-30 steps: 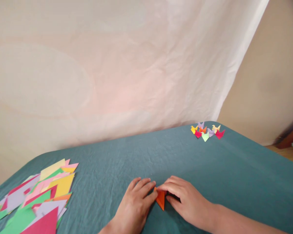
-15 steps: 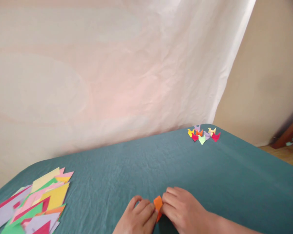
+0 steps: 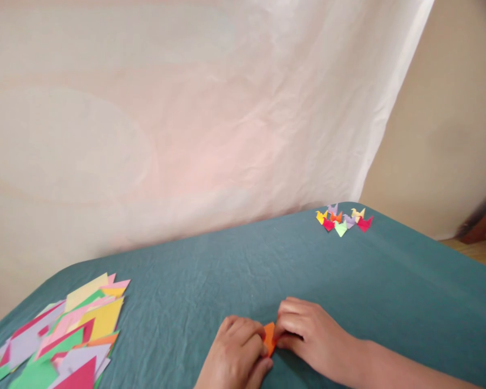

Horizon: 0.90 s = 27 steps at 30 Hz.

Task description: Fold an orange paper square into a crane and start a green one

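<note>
A small folded piece of orange paper [image 3: 269,339] is held between my two hands, low in the middle of the head view, just over the green tablecloth [image 3: 210,281]. My left hand [image 3: 240,351] grips its left side with curled fingers and thumb. On the right side, my right hand [image 3: 308,336] pinches the paper's edge between thumb and fingertips. Parts of the paper are hidden behind the fingers of both hands.
Several folded paper birds [image 3: 341,228] in different colours stand together at the table's far right corner. A loose, overlapping pile of coloured paper sheets [image 3: 105,319] lies on the left. Behind the table hangs a pale cloth [image 3: 194,119].
Both hands and the orange paper sit slightly higher and farther right in view. More of the right thumb shows, pinching the paper's edge. The whole scene has also shifted a little.
</note>
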Each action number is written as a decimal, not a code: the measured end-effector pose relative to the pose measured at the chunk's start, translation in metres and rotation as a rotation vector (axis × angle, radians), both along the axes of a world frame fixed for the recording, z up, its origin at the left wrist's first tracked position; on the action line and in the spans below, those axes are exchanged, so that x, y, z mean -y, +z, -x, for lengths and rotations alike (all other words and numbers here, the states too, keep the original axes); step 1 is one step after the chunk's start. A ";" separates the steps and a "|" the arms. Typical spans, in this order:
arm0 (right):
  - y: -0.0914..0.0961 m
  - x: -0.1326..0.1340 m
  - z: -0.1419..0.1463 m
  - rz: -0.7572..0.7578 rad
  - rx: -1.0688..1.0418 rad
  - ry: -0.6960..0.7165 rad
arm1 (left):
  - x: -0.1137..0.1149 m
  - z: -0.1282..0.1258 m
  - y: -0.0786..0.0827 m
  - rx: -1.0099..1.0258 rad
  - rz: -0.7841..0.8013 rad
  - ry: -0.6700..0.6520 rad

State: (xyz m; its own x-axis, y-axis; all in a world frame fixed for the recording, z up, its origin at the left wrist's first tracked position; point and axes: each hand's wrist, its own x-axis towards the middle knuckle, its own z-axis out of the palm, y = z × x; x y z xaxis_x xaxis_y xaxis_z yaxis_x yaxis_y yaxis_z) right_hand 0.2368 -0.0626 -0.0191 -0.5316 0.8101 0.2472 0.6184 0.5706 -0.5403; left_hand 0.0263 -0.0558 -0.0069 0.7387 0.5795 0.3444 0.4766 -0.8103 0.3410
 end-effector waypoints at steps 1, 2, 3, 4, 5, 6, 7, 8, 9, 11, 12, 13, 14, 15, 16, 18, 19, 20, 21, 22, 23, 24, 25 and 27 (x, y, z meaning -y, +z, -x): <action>0.000 0.000 0.000 0.007 -0.007 0.003 | 0.000 0.000 0.000 0.014 0.048 0.023; 0.001 -0.001 0.000 0.012 -0.011 0.005 | 0.000 -0.001 0.000 0.025 0.095 0.046; 0.001 -0.001 0.000 0.016 -0.012 0.001 | 0.001 -0.001 0.000 0.035 0.136 0.068; 0.001 -0.002 0.000 0.018 -0.011 -0.006 | 0.001 -0.001 -0.001 0.045 0.169 0.088; 0.001 -0.002 0.001 0.020 -0.009 -0.014 | 0.001 -0.002 -0.001 0.053 0.192 0.100; 0.001 -0.002 0.001 0.023 -0.007 -0.022 | 0.001 -0.002 -0.001 0.063 0.206 0.106; 0.001 -0.001 0.002 0.024 -0.006 -0.032 | 0.001 -0.002 0.000 0.073 0.213 0.107; 0.001 -0.001 0.002 0.025 -0.007 -0.043 | 0.001 -0.003 0.000 0.081 0.216 0.105; 0.001 0.000 0.003 0.026 -0.009 -0.052 | 0.002 -0.003 0.001 0.086 0.215 0.100; 0.001 0.001 0.004 0.028 -0.017 -0.075 | 0.002 -0.004 0.002 0.097 0.208 0.099; 0.001 0.001 0.005 0.031 -0.020 -0.087 | 0.002 -0.004 0.003 0.101 0.202 0.102; 0.001 0.002 0.005 0.037 -0.022 -0.096 | 0.002 -0.004 0.003 0.102 0.197 0.106; 0.002 0.002 0.006 0.043 -0.023 -0.103 | 0.002 -0.004 0.003 0.101 0.193 0.110; 0.002 0.002 0.006 0.049 -0.024 -0.110 | 0.001 -0.004 0.004 0.098 0.188 0.111; 0.002 0.002 0.007 0.053 -0.024 -0.115 | 0.001 -0.004 0.004 0.092 0.184 0.107; 0.003 0.002 0.007 0.054 -0.022 -0.121 | 0.001 -0.004 0.004 0.084 0.176 0.099; 0.003 0.002 0.008 0.051 -0.021 -0.125 | 0.001 -0.004 0.004 0.084 0.172 0.097; 0.003 0.002 0.008 0.048 -0.021 -0.128 | 0.001 -0.004 0.004 0.085 0.171 0.096; 0.004 0.002 0.009 0.046 -0.021 -0.132 | 0.001 -0.004 0.004 0.087 0.174 0.096; 0.004 0.002 0.009 0.046 -0.023 -0.138 | 0.001 -0.005 0.004 0.088 0.179 0.097; 0.003 0.002 0.010 0.048 -0.025 -0.146 | 0.001 -0.005 0.004 0.090 0.186 0.098; 0.003 0.002 0.010 0.051 -0.030 -0.155 | 0.001 -0.005 0.004 0.092 0.195 0.097; 0.003 0.003 0.011 0.055 -0.035 -0.164 | 0.000 -0.005 0.003 0.095 0.203 0.097; 0.001 0.004 0.012 0.062 -0.042 -0.180 | 0.000 -0.005 0.002 0.111 0.211 0.097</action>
